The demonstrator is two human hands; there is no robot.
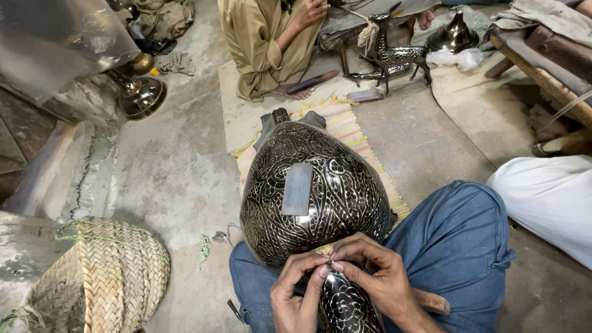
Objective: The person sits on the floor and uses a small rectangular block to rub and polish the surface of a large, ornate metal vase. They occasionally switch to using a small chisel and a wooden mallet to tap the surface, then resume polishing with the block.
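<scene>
Head cam: engraved vase above both hands, touching.

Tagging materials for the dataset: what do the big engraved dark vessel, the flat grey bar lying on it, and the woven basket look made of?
Large dark engraved vessel: likely metal, blackened, with bright scrollwork where lines are cut; it glints. Flat grey bar: dull and matte, perhaps stone or plain metal; cannot tell. Tan woven basket: dry plaited plant fibre, perhaps palm leaf, showing flat interlaced strips. Left hand and right hand pinch something small against the vessel.
</scene>
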